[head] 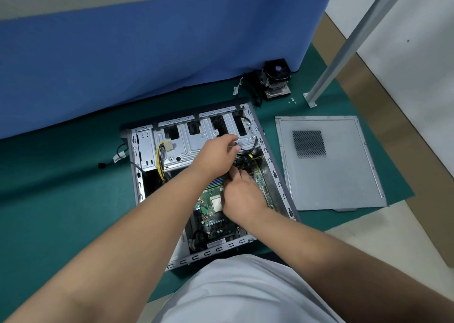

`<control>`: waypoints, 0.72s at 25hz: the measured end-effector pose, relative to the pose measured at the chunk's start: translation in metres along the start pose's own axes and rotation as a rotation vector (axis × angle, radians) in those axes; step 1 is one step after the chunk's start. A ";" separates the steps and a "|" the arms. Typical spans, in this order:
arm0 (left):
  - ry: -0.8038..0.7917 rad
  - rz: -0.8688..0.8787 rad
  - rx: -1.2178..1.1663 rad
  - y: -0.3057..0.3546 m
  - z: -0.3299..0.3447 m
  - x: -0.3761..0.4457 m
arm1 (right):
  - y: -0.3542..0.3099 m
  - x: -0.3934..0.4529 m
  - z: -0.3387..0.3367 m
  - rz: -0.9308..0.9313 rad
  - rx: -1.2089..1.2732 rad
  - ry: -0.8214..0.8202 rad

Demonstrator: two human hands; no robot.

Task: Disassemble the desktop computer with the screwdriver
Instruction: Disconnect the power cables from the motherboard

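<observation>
The case (196, 175) lies open on the mat (61, 187) in front of you, its side panel (344, 180) off to the right and the cooler (275, 79) set far beyond it. You look to be unplugging cables (245, 160) from the board (211, 209). Your left hand (216, 155) curls on the black cable at the far right corner; your right hand (242, 195) pinches at the plug just below, though what it holds is hidden. No screwdriver shows. Next, pull the plug straight out.

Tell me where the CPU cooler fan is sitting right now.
In the head view, the CPU cooler stands on the green mat at upper right, against the blue partition, beyond the open computer case and behind the removed side panel.
</observation>
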State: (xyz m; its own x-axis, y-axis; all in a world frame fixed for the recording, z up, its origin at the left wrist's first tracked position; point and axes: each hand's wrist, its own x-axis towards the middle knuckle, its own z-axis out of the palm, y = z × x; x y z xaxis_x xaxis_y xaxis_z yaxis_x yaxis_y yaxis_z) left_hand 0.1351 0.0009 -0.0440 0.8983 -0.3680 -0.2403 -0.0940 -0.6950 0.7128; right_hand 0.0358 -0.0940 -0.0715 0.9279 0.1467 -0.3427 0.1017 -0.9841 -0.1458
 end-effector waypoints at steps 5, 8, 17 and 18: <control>-0.098 0.002 0.144 0.014 0.001 0.016 | -0.003 -0.005 -0.003 -0.035 -0.096 -0.025; -0.121 0.024 0.222 0.013 0.004 0.016 | -0.007 -0.008 -0.006 -0.060 -0.083 -0.065; -0.153 0.125 0.349 0.014 0.020 0.008 | -0.015 -0.014 -0.004 -0.090 -0.126 -0.083; -0.144 0.127 0.360 0.016 0.020 0.010 | -0.014 -0.014 -0.005 -0.109 -0.158 -0.065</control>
State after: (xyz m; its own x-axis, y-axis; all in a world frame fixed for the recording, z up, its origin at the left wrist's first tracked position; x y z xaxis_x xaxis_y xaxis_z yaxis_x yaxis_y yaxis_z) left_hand 0.1338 -0.0261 -0.0481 0.8031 -0.5294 -0.2733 -0.3671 -0.8010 0.4728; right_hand 0.0234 -0.0826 -0.0601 0.8839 0.2541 -0.3926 0.2597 -0.9649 -0.0396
